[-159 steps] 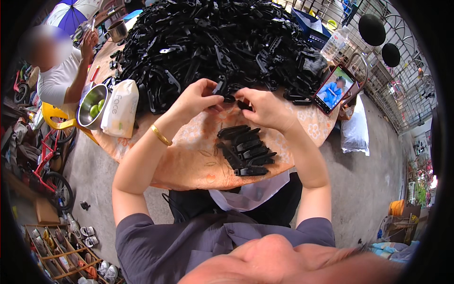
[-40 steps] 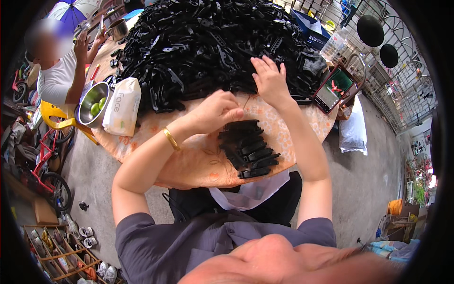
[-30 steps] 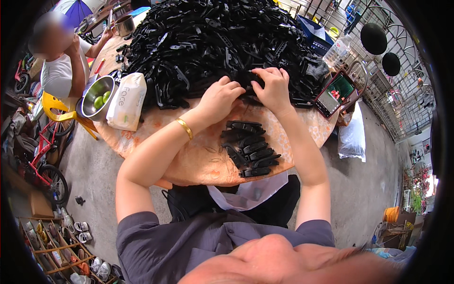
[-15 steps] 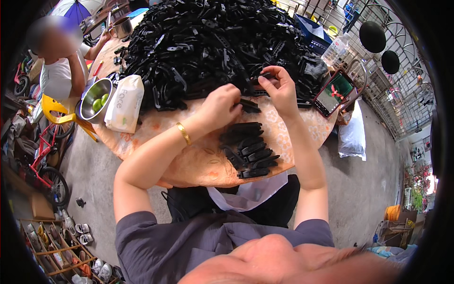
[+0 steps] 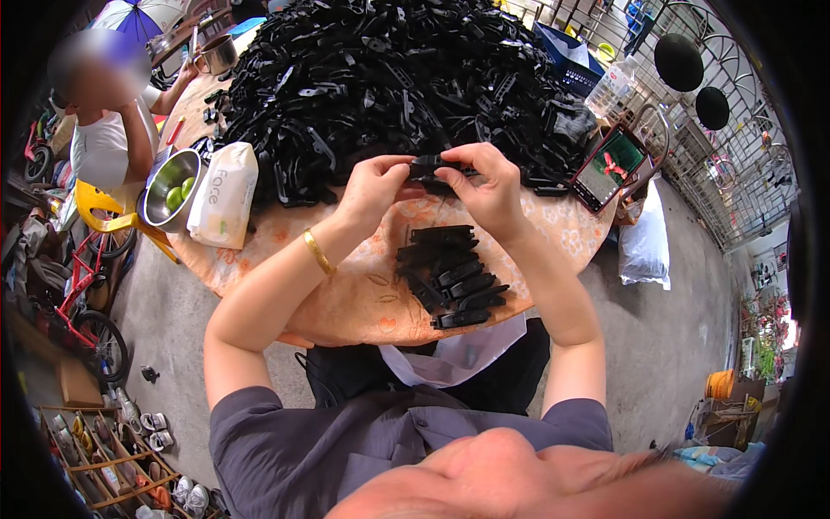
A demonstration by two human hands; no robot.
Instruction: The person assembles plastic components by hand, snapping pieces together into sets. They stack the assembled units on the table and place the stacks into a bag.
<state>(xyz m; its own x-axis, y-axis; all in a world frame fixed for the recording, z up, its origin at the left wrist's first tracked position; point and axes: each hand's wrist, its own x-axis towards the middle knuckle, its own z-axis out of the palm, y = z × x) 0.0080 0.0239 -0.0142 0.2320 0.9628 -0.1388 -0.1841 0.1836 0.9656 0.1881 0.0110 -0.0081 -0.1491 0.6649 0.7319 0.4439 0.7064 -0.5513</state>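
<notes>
Between my two hands is a short black plastic part point(image 5: 430, 166), held at the near edge of a big heap of similar black parts point(image 5: 346, 86). My left hand point(image 5: 376, 186), with a gold bangle on its wrist, pinches the part's left end. On the other end, the thumb and fingers of my right hand point(image 5: 484, 186) are closed. Whether it is one part or two pressed together, I cannot tell. Nearer me, a small stack of black plastic parts point(image 5: 454, 277) lies on the orange patterned tablecloth point(image 5: 354, 303).
At the left are a tissue pack point(image 5: 223, 199), a steel bowl point(image 5: 156, 203) with green fruit, and a seated person point(image 5: 112, 147). A propped phone point(image 5: 609, 169), a clear bottle point(image 5: 612, 86) and a blue basket point(image 5: 566, 60) stand at the right. A white bag point(image 5: 644, 238) hangs beyond.
My right hand has moved left and my left hand slightly left, so they now meet at one black part. The dark piece formerly under my left hand has left the cloth.
</notes>
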